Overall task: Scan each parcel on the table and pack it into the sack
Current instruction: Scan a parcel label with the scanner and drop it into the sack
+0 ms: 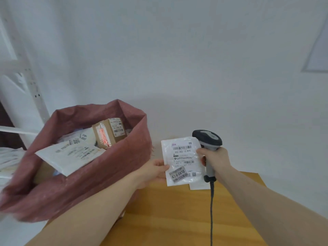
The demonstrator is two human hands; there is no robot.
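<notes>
Soft, even, bright light fills the scene, with only a faint shadow on the wall [177,50] behind the sack [92,183]; nothing glares. The sack's near-left rim smears with blur; the wide lens bends the shelf frame [33,86] at the left edge.

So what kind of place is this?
Probably a parcel sorting room. A hand grips a barcode scanner, the other holds a labelled white mailer, and a red woven sack is full of packages.
</notes>
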